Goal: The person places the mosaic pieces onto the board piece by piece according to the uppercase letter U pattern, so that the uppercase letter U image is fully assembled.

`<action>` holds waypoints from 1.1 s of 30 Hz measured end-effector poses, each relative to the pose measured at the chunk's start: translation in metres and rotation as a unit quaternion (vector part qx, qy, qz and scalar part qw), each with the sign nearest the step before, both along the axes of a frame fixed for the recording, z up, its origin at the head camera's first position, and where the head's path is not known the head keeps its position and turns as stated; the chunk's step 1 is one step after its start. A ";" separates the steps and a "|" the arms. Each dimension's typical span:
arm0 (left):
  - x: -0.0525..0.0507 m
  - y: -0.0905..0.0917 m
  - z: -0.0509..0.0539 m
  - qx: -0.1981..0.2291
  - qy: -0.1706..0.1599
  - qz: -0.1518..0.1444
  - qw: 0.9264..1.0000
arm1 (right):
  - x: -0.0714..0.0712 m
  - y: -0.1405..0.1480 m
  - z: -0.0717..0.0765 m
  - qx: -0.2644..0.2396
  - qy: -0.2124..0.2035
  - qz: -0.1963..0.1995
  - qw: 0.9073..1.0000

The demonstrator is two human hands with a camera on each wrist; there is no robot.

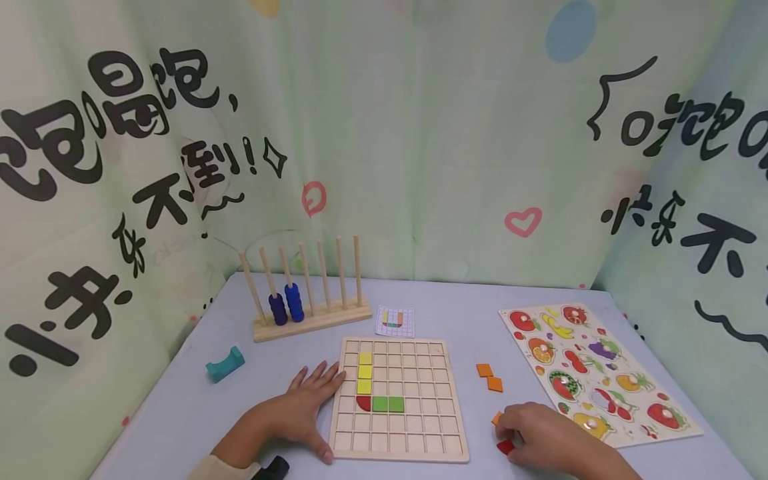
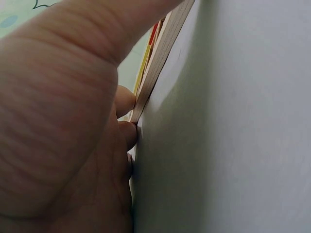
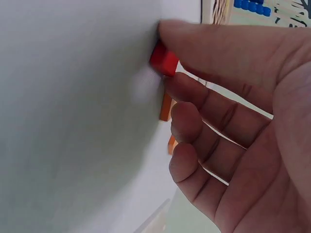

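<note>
1. The left hand [image 1: 299, 412] is spread wide, fingertips against the left edge of the board [image 1: 429, 373], thumb by its near-left corner.
2. The right hand [image 1: 537, 437] pinches a red piece [image 3: 164, 59] between thumb and index finger, right of the board (whether the piece touches the bench [image 1: 456, 307], I cannot tell).
3. On the board, three yellow pieces [image 1: 365, 372] stand in a column; a rounded red tile [image 1: 363, 402] sits just below them, with two green pieces [image 1: 388, 404] in line to its right.
4. Two orange pieces [image 1: 489, 377] lie right of the board; a third shows partly behind the right hand.
5. Beyond the board lies a card [image 1: 395, 321] with a coloured pattern.
6. At the back left stands a pegged rack [image 1: 327, 318] with blue beads [image 1: 294, 303]; nearer lies a teal block [image 1: 225, 365].
7. A fruit puzzle [image 1: 591, 373] lies far right.
</note>
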State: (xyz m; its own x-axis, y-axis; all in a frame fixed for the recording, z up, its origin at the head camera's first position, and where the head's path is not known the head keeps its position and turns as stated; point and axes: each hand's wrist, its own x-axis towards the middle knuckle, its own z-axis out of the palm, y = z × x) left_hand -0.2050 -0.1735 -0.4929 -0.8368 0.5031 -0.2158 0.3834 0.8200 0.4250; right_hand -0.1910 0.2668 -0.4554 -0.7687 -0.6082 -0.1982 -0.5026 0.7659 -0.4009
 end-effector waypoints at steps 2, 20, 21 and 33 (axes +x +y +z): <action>0.000 0.000 0.001 0.003 -0.002 0.000 1.000 | 0.000 -0.004 0.000 -0.006 0.009 0.012 1.000; 0.000 0.000 0.000 0.001 -0.006 0.003 1.000 | 0.000 -0.012 -0.003 0.018 0.010 0.013 1.000; 0.000 0.000 0.000 0.002 -0.005 0.002 1.000 | 0.000 -0.012 -0.003 0.023 0.012 0.010 1.000; -0.002 -0.001 -0.005 -0.003 0.000 0.002 1.000 | 0.000 -0.019 -0.008 0.029 0.035 0.026 0.999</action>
